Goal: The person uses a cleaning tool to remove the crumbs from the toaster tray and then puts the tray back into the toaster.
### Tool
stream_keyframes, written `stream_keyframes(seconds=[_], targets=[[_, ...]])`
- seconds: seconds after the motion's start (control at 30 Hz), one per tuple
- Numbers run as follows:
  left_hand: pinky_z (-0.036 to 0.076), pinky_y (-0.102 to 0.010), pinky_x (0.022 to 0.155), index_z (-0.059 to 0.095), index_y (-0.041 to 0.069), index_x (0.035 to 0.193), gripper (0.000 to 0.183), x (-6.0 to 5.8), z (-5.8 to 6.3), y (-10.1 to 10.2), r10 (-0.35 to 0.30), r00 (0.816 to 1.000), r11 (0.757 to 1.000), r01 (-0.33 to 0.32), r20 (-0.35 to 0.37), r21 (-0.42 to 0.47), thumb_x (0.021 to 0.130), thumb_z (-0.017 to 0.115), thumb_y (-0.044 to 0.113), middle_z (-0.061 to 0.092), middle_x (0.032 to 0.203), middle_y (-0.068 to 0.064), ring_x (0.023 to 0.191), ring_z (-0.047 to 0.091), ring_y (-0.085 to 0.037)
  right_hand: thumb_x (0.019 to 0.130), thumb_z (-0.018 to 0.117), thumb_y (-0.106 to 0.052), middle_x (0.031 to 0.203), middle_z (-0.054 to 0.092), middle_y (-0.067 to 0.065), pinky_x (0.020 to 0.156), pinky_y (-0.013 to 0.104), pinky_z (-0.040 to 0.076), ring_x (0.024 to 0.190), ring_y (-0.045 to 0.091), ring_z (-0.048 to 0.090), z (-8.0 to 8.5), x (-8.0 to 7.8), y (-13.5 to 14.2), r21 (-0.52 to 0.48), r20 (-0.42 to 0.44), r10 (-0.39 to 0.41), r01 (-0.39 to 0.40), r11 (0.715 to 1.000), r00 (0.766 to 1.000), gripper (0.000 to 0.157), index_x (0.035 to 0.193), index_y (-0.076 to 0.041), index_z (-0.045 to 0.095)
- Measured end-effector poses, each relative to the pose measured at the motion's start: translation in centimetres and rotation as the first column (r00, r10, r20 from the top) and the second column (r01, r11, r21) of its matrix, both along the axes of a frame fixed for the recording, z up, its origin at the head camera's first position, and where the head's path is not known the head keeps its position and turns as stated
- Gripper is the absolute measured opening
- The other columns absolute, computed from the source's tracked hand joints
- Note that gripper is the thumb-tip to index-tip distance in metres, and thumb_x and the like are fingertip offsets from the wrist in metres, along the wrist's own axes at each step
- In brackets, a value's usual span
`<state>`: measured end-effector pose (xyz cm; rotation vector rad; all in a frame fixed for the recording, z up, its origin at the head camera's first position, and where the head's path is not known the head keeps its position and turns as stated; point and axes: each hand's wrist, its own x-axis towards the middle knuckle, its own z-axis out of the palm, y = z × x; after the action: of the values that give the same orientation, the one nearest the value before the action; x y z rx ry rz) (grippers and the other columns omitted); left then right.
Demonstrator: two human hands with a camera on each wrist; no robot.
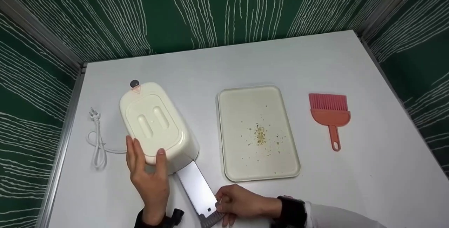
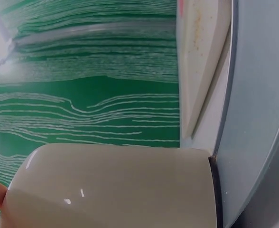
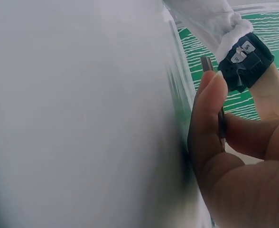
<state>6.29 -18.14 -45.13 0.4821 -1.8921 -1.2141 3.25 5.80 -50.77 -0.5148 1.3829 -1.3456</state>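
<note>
A cream toaster (image 1: 154, 122) with a lidded top stands on the left of the table, its dark knob (image 1: 134, 83) at the far end. Against its near end rests my left hand (image 1: 151, 180), thumb on the top edge and fingers straight along the left side; in the left wrist view the toaster's glossy wall (image 2: 111, 185) fills the lower part. A shiny metal crumb tray (image 1: 198, 187) sticks out from under the near end. My right hand (image 1: 242, 201) pinches its dark ridged end between thumb and fingers. The right wrist view shows the thin edge (image 3: 221, 124) between them.
A cream rectangular tray (image 1: 259, 168) with scattered crumbs (image 1: 260, 135) lies mid-table. On the right is a red brush (image 1: 329, 115) with a looped handle. The toaster's white cord and plug (image 1: 94, 114) lie at the left. Green panels (image 1: 217, 10) enclose the table.
</note>
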Motion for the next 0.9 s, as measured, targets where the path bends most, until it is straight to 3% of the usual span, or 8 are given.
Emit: stream_keyframes(seconds=[0.13,0.37,0.63,0.9], targets=[[0.024,-0.034,0.124,0.043,-0.016,0.147,0.066,0.0,-0.1,0.0,0.011,1.0,1.0,-0.011,0.003,-0.015,0.09,0.075,-0.005,0.035,0.165,-0.02,0.155,0.026,-0.034,0.103,0.06,0.003,0.085,0.074,0.021,0.055,0.026,0.06,0.069,0.033,0.075,0.0,0.1,-0.6,0.016,0.018,-0.021,0.021,1.0,1.0,0.007,0.108,0.001,0.056],[0.022,-0.035,0.125,0.043,-0.016,0.147,0.067,0.1,-0.1,0.0,0.017,1.0,1.0,-0.017,0.008,-0.014,0.09,0.075,-0.004,0.035,0.165,-0.019,0.155,0.027,-0.032,0.102,0.059,0.004,0.083,0.074,0.023,0.057,0.043,0.062,0.079,0.064,0.066,0.0,0.0,-1.5,0.051,-0.017,-0.04,0.041,0.998,0.999,0.007,0.107,0.0,0.056],[0.022,-0.034,0.124,0.043,-0.016,0.147,0.069,0.1,-0.1,0.0,0.012,1.0,1.0,-0.012,0.003,0.001,0.088,0.076,-0.008,0.034,0.165,-0.021,0.155,0.026,-0.033,0.101,0.06,0.006,0.081,0.073,0.028,0.054,0.028,0.06,0.079,0.066,0.065,0.0,-0.2,-2.2,0.035,-0.014,-0.061,0.061,0.997,0.998,0.008,0.106,0.001,0.056],[0.022,-0.035,0.124,0.042,-0.017,0.147,0.068,0.0,-0.2,0.0,0.005,1.0,1.0,-0.005,0.002,0.001,0.088,0.075,-0.008,0.033,0.165,-0.023,0.155,0.025,-0.034,0.102,0.06,0.006,0.08,0.073,0.027,0.054,0.031,0.061,0.077,0.062,0.067,0.1,-0.3,-2.8,0.047,-0.02,-0.087,0.088,0.995,0.996,0.008,0.107,0.002,0.056]])
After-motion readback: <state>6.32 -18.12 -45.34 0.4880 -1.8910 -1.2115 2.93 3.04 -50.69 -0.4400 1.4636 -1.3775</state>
